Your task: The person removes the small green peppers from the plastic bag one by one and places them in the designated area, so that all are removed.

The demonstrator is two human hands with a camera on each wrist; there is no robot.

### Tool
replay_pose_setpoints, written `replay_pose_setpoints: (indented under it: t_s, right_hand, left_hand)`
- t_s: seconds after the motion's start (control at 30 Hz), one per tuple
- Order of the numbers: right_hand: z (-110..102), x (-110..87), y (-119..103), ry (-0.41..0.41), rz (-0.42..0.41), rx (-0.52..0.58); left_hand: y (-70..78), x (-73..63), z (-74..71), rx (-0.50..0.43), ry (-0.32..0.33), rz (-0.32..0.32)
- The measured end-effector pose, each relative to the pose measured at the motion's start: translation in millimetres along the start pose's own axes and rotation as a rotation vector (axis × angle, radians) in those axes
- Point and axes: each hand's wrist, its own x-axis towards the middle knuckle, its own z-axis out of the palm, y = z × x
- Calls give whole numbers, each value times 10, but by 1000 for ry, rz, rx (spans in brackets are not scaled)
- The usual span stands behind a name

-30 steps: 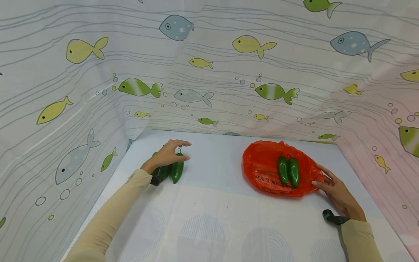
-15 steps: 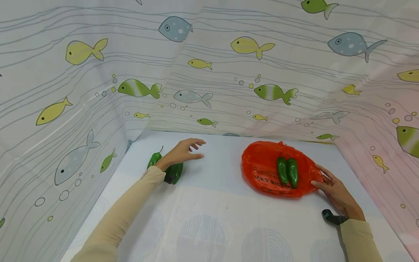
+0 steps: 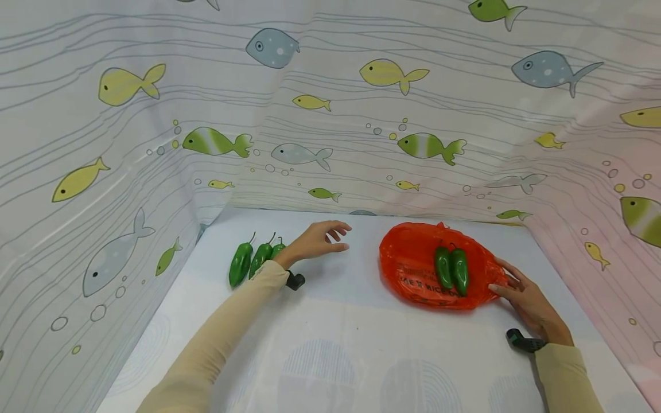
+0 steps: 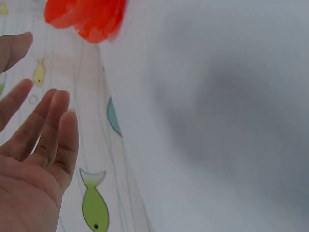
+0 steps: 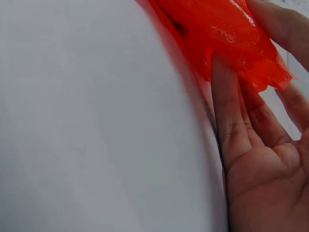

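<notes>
My left hand (image 3: 316, 240) hovers over the table, to the right of three green jalapeño peppers (image 3: 240, 265) lying side by side at the left; my forearm partly covers the rightmost one. Its fingers are relaxed and spread from the thumb, with nothing between them in the left wrist view. A flat red plastic bag (image 3: 400, 246) with dark print lies at the right. Two more jalapeños (image 3: 459, 274) rest side by side on the bag, or inside it; I cannot tell which. My right hand (image 3: 529, 301) holds the bag's crumpled right end (image 5: 260, 72) between thumb and fingers.
The white table (image 3: 361, 355) carries pale patterned circles toward the front. A fish-print curtain (image 3: 330, 115) surrounds it at the back and both sides. A dark camera strap (image 3: 524, 341) sits on the right wrist, another dark device (image 3: 295, 280) on the left.
My left hand has moved right, away from the left jalapeños, uncovering them, toward the bag. The right hand stays at the bag's end; the bag and its two peppers keep their place.
</notes>
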Motion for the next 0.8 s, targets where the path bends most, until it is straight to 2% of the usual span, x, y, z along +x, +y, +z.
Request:
replay_pose_setpoints:
  t_s: [0.47,0.8]
  right_hand:
    - [2,0,-22,-2,3,-57]
    - [13,-15,-31,-2,6,-23]
  left_hand:
    - [325,512,354,-77,-70,60]
    - [555,821,577,-110,-106,51]
